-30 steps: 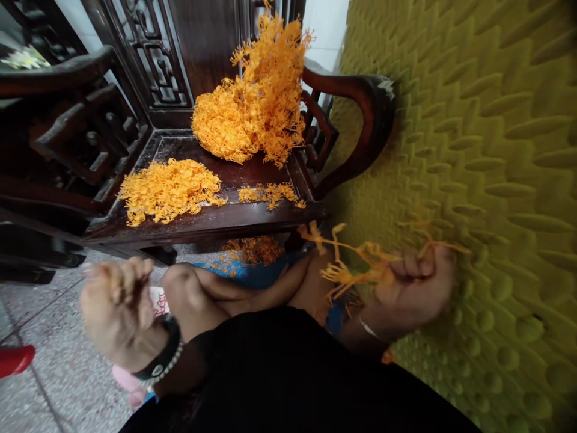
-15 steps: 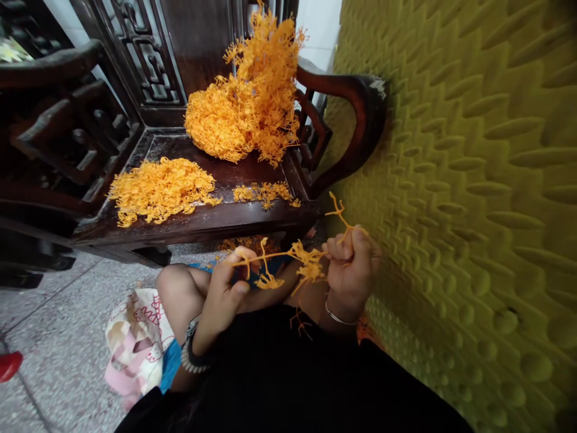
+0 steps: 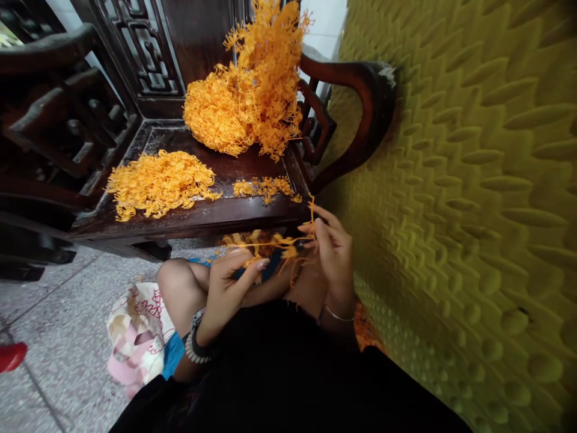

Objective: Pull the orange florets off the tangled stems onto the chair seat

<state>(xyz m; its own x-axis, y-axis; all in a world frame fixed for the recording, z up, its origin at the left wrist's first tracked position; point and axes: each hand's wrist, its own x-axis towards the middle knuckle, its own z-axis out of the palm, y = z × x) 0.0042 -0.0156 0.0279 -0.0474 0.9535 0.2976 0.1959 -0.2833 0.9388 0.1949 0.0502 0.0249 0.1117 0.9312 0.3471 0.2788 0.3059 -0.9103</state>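
Observation:
I sit cross-legged on the floor in front of a dark carved wooden chair [image 3: 202, 216]. My left hand [image 3: 229, 282] and my right hand [image 3: 331, 249] both pinch a branched orange plastic sprig [image 3: 274, 243], stretched between them above my knees. On the chair seat lie a flat heap of orange pieces [image 3: 157, 183], a small scatter [image 3: 265, 187] near the front edge, and a tall tangled pile [image 3: 252, 90] against the backrest.
A yellow-green wall of padded bumps [image 3: 473, 180] rises close on my right. A patterned cloth bag [image 3: 135, 337] lies on the speckled floor by my left knee. More orange pieces [image 3: 252, 240] lie under the chair. A red object [image 3: 11, 356] shows at the left edge.
My hands were wide apart, the right one holding the sprig near the wall. They have come together in front of me, and both now pinch the sprig closer to the chair.

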